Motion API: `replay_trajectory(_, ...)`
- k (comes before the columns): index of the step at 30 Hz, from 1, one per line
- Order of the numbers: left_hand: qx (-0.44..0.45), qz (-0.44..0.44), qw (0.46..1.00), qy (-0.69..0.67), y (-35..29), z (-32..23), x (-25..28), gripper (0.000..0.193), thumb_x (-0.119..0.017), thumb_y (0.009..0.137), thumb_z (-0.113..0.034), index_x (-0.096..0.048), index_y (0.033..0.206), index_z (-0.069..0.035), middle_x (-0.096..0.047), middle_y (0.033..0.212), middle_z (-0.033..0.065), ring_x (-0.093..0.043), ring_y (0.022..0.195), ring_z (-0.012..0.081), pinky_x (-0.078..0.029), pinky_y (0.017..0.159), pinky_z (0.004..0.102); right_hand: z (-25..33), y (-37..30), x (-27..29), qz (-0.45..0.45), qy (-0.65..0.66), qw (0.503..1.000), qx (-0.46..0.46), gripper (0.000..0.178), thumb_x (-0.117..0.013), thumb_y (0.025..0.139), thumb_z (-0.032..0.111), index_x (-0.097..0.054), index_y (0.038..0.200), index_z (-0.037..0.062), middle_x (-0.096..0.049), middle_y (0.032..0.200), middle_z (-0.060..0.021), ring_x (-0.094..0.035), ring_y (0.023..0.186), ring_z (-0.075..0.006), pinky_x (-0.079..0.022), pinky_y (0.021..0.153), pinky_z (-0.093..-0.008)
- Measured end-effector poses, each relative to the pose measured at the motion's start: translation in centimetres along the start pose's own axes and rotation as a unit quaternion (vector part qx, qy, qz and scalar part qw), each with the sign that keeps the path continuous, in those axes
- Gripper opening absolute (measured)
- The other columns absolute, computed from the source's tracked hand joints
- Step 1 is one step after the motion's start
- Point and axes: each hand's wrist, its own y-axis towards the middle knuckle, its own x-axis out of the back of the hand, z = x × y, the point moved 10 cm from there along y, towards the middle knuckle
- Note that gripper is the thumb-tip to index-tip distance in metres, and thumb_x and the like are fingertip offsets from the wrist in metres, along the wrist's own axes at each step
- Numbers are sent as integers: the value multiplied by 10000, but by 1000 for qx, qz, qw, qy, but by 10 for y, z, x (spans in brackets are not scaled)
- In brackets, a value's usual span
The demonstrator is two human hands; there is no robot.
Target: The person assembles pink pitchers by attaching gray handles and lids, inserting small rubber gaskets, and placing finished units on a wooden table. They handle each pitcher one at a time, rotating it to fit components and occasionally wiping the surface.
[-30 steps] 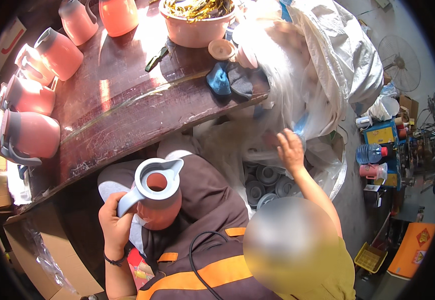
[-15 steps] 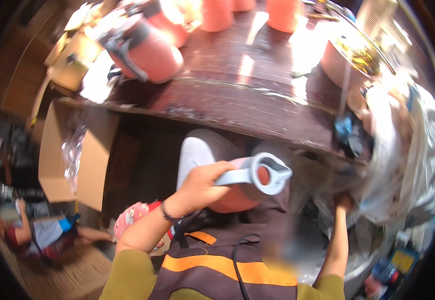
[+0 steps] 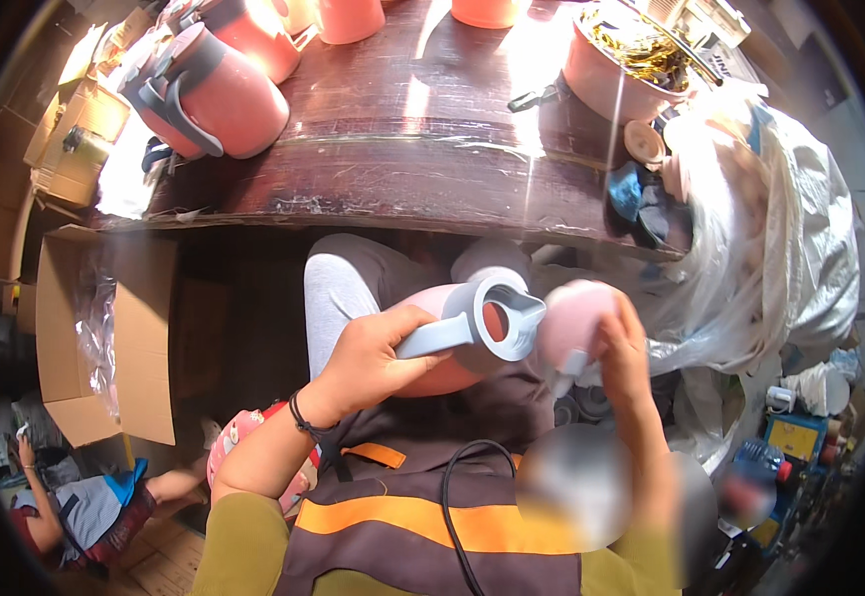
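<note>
My left hand is closed round the pale grey handle of a pink jug, which lies tilted above my lap. Its grey collar and spout point right, and the open mouth shows a reddish inside. Just right of the spout, my right hand grips a round pink lid with a pale tab at its lower edge. A small gap separates lid and jug mouth. Motion blurs the lid slightly.
A dark red wooden table spans the front, with pink jugs at its far left. A pink tub of gold strips stands right, beside clear plastic bags. A cardboard box is lower left; a person sits beyond it.
My right hand has come up out of the plastic bag with the pink lid and moved left to the jug mouth. My left hand still holds the jug. The view has shifted.
</note>
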Motion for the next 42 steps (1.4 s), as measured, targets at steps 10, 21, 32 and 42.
replay_trajectory(10,-69,-76,991,82,-21,-2,4,238,-733,759,-249,-681,934,-96,-660,791,119,-641,704,315,-494,613,373,40,-5,-118,129,-473,862,131,827,-660,807,462,-330,1428,26,-337,1437,-271,-383,1308,-412,-327,1072,-437)
replay_trajectory(21,-94,117,989,-12,1,21,9,216,-717,726,-147,-677,915,-50,-673,832,126,-666,757,254,-503,680,318,37,-30,-154,365,-311,802,357,806,-794,643,303,-473,1331,32,-390,1383,-233,-421,1268,-411,-364,1042,-494)
replay_trajectory(32,-149,-48,967,204,-29,-10,-51,203,-696,707,-168,-587,859,-89,-575,663,73,-612,629,267,-477,565,378,-49,5,-82,69,-257,964,-5,628,-559,892,295,-354,1399,-14,-376,1405,-222,-363,1321,-338,-262,1103,-394)
replay_trajectory(42,-222,-6,964,149,34,20,24,292,-785,631,-207,-678,878,-94,-641,762,78,-617,691,241,-484,625,344,49,-61,-161,178,-314,779,512,449,-698,712,322,-646,1105,110,-578,1166,-197,-602,987,-358,-503,831,-438)
